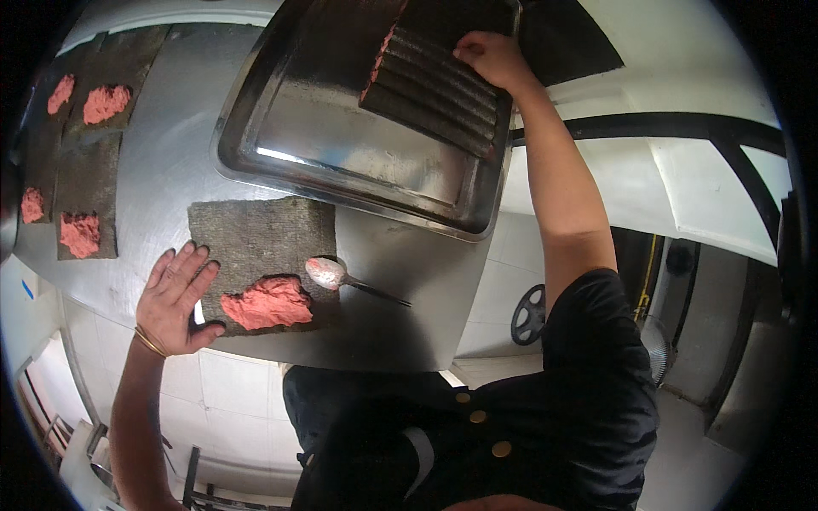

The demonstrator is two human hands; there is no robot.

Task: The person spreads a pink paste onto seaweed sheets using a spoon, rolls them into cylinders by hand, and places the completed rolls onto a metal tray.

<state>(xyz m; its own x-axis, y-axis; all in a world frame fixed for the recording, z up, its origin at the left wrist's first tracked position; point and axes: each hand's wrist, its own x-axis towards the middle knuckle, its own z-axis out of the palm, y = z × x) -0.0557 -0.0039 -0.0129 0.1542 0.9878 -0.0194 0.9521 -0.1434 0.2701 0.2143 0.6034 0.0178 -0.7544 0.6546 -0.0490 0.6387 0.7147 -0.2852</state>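
Observation:
A sheet of dark green dried seaweed (256,234) lies in front of me, with a lump of pink paste (268,304) near its front edge. My left hand (177,298) rests by the sheet's left edge, fingers stretched out and holding nothing. On the sheet's right edge lies a metal spoon (326,273) smeared with paste, its handle pointing right. My right hand (494,60) reaches far over the metal tray (341,180), fingers bent together at the dark seaweed rolls (434,98). What its fingertips hold, if anything, is hidden. Pink filling shows at the rolls' left ends.
More seaweed sheets (100,166) with pink lumps (106,104) lie at the left of the steel table (170,145). The tray's raised rim stands behind the near sheet. A black frame (639,126) and a dark handwheel (528,315) are to the right.

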